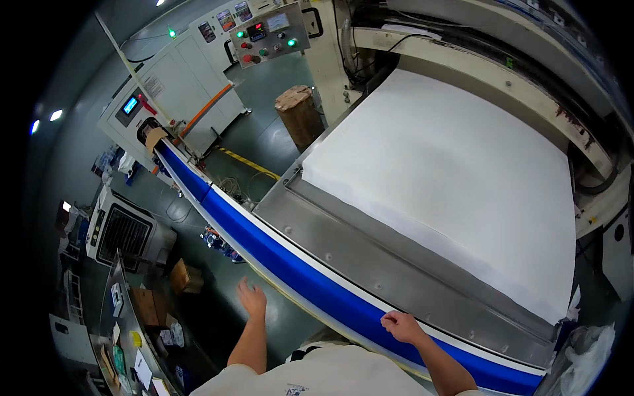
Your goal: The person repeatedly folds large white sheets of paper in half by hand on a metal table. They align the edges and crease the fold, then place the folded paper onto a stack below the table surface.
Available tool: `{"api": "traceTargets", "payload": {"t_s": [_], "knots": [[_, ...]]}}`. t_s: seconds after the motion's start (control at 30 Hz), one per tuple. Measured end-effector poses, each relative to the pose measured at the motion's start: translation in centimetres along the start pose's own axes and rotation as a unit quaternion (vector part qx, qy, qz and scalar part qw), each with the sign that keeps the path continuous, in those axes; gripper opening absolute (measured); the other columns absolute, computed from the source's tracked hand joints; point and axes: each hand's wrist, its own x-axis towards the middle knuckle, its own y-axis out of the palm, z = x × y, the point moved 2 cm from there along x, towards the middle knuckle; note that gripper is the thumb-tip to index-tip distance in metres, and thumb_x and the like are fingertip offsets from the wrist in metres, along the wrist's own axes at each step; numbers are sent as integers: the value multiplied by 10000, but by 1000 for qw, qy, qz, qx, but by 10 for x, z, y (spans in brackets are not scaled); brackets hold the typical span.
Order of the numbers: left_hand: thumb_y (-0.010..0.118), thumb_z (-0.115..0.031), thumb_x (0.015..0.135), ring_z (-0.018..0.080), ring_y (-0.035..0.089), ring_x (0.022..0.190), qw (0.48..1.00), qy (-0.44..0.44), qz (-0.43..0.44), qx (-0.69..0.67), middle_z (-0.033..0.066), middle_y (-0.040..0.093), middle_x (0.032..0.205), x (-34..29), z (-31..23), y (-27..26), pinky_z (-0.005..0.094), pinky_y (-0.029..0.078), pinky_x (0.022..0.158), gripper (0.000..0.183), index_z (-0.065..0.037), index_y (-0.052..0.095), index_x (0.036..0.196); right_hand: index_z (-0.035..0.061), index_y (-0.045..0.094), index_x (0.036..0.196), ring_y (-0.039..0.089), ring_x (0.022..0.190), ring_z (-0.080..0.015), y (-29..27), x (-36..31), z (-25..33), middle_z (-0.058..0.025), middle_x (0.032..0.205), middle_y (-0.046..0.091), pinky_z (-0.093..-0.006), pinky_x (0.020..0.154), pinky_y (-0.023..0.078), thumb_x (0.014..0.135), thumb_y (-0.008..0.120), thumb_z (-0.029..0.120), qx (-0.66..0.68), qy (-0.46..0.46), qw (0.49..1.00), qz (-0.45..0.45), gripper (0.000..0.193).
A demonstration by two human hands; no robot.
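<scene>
My left hand (252, 298) hangs over the floor beside a long blue conveyor belt (277, 245), its fingers apart and nothing in them. Above the same belt, near its inner white edge, is my right hand (401, 327). Its fingers are curled in toward the thumb, and no object shows in them. Beyond the belt lies a grey metal plate (350, 251). A wide white sheet (449, 178) rests on the machine bed behind that plate, its near edge slightly uneven. Neither hand reaches the sheet.
A control panel (274, 38) with lit buttons stands at the far side. Brown paper wraps a roll (299, 119) on the floor. At left are a white cabinet machine (178, 86), an air cooler (122, 228) and a cluttered bench (119, 330). Clear plastic (588, 360) bunches at lower right.
</scene>
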Motion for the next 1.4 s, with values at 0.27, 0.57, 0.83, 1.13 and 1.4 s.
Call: {"api": "traceTargets", "payload": {"t_s": [0.27,0.57,0.83,1.13,1.4], "knots": [[585,-40,757,353,529,1037,955,273,16,-114,167,568,1096,79,-115,51,416,424,900,320,-50,582,1077,43,643,979,617,755,-187,-16,62,24,-95,826,665,-314,698,482,849,596,259,-31,-7,996,-81,256],[579,-216,824,325,477,1146,872,452,162,-93,133,510,1238,118,-213,172,454,368,971,376,-80,541,1172,66,643,974,643,787,-300,-56,160,112,-153,865,668,-377,714,496,849,571,293,-106,11,984,-140,270],[557,-292,852,287,417,1241,863,467,176,-80,111,473,1295,128,-208,214,458,289,1062,428,-101,518,1233,56,611,869,613,752,-361,-76,337,219,-149,784,643,-435,683,483,859,529,239,-241,-145,943,-177,201],[559,-292,845,286,415,1239,864,453,208,-75,116,465,1301,134,-211,218,461,290,1057,435,-100,519,1233,66,646,815,637,723,-307,-74,481,288,-121,771,666,-404,680,501,795,591,236,-192,-225,940,-171,180],[557,-283,846,311,421,1225,861,456,211,-81,129,467,1290,136,-212,220,466,295,1047,430,-84,522,1226,45,658,825,605,644,-137,-76,488,285,-41,714,659,-277,643,483,799,626,206,-195,-209,942,-178,166]]}}
